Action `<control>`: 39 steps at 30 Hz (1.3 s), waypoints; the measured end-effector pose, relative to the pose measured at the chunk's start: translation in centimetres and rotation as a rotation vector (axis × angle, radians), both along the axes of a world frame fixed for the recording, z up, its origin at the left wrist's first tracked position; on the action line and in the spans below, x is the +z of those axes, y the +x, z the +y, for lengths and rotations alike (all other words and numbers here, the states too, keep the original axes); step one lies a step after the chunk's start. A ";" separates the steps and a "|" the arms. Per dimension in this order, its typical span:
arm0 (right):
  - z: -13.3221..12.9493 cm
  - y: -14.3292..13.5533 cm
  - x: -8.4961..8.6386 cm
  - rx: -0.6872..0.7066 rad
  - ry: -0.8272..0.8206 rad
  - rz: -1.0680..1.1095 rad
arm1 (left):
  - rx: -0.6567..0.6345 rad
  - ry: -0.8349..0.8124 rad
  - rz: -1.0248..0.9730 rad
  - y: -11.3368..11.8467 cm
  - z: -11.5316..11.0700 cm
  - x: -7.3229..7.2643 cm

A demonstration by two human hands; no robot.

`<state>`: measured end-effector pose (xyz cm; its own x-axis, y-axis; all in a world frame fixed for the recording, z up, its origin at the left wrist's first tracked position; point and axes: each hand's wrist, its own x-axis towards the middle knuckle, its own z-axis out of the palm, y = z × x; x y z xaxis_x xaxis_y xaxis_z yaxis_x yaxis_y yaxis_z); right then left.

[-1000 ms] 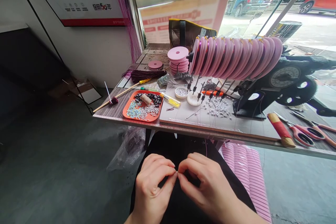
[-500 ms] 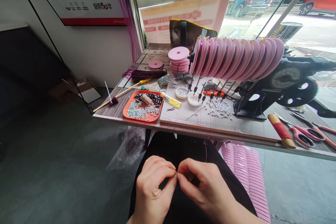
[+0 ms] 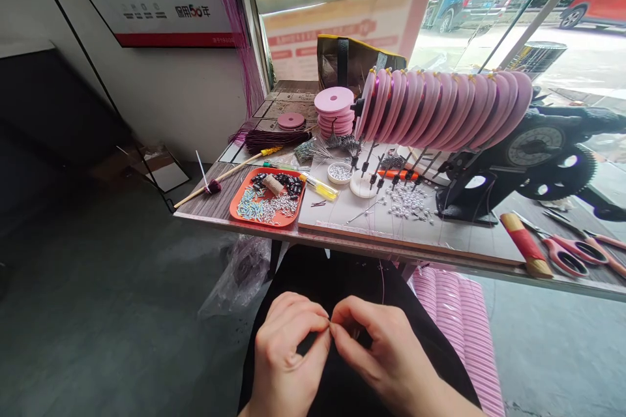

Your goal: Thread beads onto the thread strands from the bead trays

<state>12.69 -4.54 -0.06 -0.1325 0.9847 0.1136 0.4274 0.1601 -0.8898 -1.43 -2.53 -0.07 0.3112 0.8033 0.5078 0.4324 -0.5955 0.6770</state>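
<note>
Black cloth (image 3: 325,277) lies below the left hand (image 3: 289,348) and right hand (image 3: 379,342), each pinched closed, the two pinches meeting above it; anything held between them is too small for me to tell; I judge a loosened pinch could drop it, lost against the dark.

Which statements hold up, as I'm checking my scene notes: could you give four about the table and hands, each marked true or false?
1. The left hand and right hand are pinched close together. True; anything between them is too small to tell.
2. The orange tray holds nothing. False: black pieces, silvery pieces and bluish pieces lie in it.
3. A stack of pink discs stands left of the black machine. True.
4. The pink-handled scissors lie at the table's left end. False: they lie toward its right end.
</note>
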 end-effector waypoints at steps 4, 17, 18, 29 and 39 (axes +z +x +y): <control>0.0 0.1 0.0 -0.008 0.008 0.002 | 0.011 -0.025 0.000 0.0 0.0 -0.1; -0.2 0.4 -0.3 -0.012 0.154 -0.134 | 0.027 0.029 0.060 0.1 0.1 0.0; -0.3 0.5 -0.3 -0.025 0.173 -0.142 | 0.032 0.022 0.064 0.1 0.1 0.0; 0.0 0.6 0.2 0.004 0.247 -0.198 | 0.056 -0.023 0.081 0.2 -0.1 -0.2; 0.1 0.5 0.1 0.045 0.210 -0.252 | 0.059 -0.007 0.127 0.2 0.0 0.1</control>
<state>13.22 -4.41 0.03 -0.2251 0.9356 0.2721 0.6181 0.3529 -0.7024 -1.25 -2.54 0.04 0.3248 0.8254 0.4617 0.5492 -0.5620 0.6185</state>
